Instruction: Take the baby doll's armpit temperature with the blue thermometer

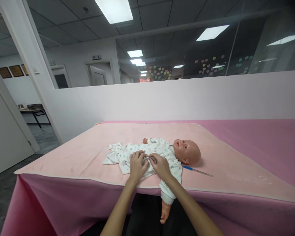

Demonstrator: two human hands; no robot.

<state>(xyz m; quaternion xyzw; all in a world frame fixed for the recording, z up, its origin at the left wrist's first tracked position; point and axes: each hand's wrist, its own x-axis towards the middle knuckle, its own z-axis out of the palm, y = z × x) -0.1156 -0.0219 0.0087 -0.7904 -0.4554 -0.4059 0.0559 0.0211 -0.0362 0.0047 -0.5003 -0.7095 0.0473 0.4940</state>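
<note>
A baby doll (187,152) lies on its back with its head to the right, dressed in a white patterned baby outfit (127,152). At the outfit's waist, my left hand (138,164) has its fingers closed on the cloth edge. Close beside it, my right hand (160,165) pinches the same part of the outfit from the right. A thin white strip shows between my fingertips; its ends are hidden. One doll arm (165,211) hangs over the table's front edge, and the outfit's leg part lies flat to the left.
Beside the doll's head lies a thin pen-like stick with a blue end (188,167). A light pink pad (236,164) covers the table over a darker pink cloth (267,137). Behind stands a white half wall (186,101) with glass above; a door (7,131) is at left.
</note>
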